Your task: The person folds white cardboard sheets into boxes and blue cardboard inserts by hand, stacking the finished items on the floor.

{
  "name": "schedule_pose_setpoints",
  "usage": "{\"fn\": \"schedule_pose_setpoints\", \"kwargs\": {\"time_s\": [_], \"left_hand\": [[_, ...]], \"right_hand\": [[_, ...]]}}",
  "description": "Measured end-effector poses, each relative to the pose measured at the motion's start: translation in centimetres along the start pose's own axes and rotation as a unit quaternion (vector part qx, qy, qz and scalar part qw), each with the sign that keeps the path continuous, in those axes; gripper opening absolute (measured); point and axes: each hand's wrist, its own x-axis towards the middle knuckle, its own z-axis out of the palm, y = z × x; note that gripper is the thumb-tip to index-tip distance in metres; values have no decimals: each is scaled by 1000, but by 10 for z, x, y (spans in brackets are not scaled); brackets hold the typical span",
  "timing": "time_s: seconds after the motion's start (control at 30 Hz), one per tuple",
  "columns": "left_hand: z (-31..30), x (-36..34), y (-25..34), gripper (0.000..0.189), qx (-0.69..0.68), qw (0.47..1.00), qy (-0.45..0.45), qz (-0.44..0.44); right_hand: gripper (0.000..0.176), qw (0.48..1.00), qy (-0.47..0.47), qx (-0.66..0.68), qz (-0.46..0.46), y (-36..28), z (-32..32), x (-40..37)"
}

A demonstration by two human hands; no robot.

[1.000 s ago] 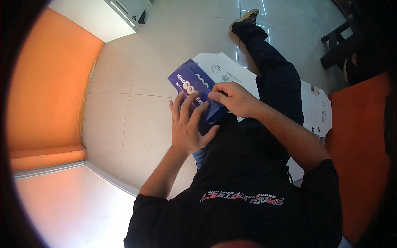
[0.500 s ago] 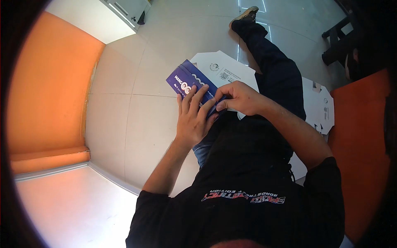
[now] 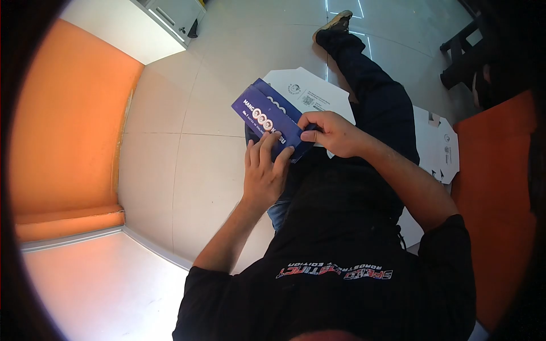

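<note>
1. Left hand: fingers half bent and slightly spread, tips lying on the lower part of the purple carton. Thumb mostly hidden, so can't tell if it grips or just steadies.
2. Right hand: nearly closed, thumb and index pinching the carton at its right-hand end. Other fingers curled, largely out of sight.
3. Carton: tilted, between both hands, just above the lap. Two purple faces visible, one behind the other. Front one carries white "MANG" lettering plus three round white marks; left fingers overlap the print's lower end.
4. Black shirt below the hands, coloured print across the chest.
5. White printed sheet just beyond the carton, round logo and QR code showing; carton and right hand cover part of it.
6. Dark trouser leg stretched out to the right of that sheet. Second white sheet on the far side of the leg, near the orange-red surface.
7. Farther out: shoe on the tiled floor, orange panel left, white cabinet upper left, black stool-like frame upper right.
</note>
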Motion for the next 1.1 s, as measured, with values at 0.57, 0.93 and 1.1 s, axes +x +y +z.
{"fn": "schedule_pose_setpoints", "kwargs": {"time_s": [0.57,0.93,1.1], "left_hand": [[-16,19,8,42,-32,999,6,-42],[-30,47,-9,41,-25,997,-22,74],[-22,45,-5,34,-85,996,-35,16]], "right_hand": [[18,997,-37,-65,12,-25,4,-2],[18,999,-31,-5,15,-11,3,-1],[17,999,-23,-46,11,-19,2,-5]]}}
